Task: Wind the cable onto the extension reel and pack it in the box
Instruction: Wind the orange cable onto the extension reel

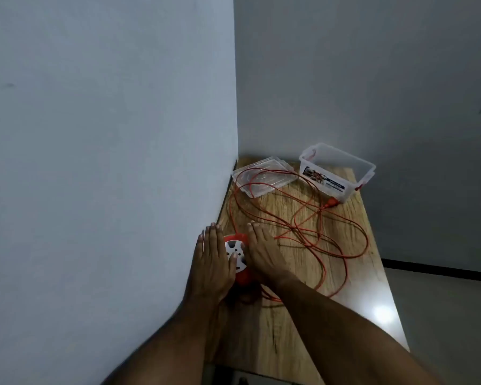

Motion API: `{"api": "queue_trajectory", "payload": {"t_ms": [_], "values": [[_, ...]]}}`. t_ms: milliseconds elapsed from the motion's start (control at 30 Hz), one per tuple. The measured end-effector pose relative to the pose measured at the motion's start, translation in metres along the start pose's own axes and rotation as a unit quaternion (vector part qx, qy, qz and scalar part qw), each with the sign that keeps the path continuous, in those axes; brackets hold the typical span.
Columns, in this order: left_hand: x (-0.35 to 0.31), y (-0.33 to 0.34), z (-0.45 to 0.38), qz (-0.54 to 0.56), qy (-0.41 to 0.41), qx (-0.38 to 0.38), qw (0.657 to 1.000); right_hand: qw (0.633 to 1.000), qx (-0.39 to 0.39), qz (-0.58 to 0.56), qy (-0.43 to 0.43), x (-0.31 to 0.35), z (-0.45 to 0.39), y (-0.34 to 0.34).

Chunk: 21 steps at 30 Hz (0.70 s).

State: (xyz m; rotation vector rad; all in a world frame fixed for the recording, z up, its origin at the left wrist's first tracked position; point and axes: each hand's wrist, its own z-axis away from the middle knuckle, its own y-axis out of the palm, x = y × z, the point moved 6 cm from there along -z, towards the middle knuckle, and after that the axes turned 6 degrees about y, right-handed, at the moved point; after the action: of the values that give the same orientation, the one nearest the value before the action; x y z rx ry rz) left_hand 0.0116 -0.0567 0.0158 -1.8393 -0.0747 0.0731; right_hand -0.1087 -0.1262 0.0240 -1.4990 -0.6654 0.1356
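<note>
Reel (235,255) btwn both hands; L fingers (210,240), R fingers (254,237) straight, flanking it.

reel (235,255) at table's (303,343) near-left edge by wall (109,134), left hand (211,262) and right hand (261,254) flanking it, cable (311,234) sprawled rightward and back, lid (263,176) far-left, box (338,172) right of lid, plug (332,202) seemingly touching box front

I can find only one label (323,179), a printed sticker on the long side wall of the clear plastic box (342,165) at the far right corner of the tabletop (303,315). Its picture and dark blue text strip are too blurred to read.
</note>
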Motion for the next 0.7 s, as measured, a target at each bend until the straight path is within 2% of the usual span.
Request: {"api": "queue_trajectory", "payload": {"t_ms": [100, 167, 267, 433, 533, 700], "values": [[0.006, 0.008, -0.007, 0.055, -0.029, 0.016, 0.998, 0.998, -0.017, -0.055, 0.002, 0.000, -0.006, 0.003], [0.008, 0.015, -0.011, 0.073, -0.037, 0.019, 0.996, 0.999, 0.027, -0.017, -0.008, 0.000, -0.009, 0.012], [0.009, 0.026, -0.015, 0.092, -0.038, 0.034, 0.995, 0.997, 0.048, -0.001, -0.057, 0.003, -0.010, 0.016], [0.014, 0.055, -0.014, 0.120, -0.019, 0.050, 0.991, 0.987, 0.060, -0.146, 0.021, -0.004, -0.028, 0.022], [0.012, 0.057, -0.014, 0.163, -0.028, 0.054, 0.985, 0.977, 0.088, -0.185, 0.063, -0.011, -0.035, 0.034], [0.010, 0.042, -0.013, 0.179, -0.018, 0.025, 0.983, 0.961, 0.061, -0.255, 0.086, -0.013, -0.042, 0.034]]}}
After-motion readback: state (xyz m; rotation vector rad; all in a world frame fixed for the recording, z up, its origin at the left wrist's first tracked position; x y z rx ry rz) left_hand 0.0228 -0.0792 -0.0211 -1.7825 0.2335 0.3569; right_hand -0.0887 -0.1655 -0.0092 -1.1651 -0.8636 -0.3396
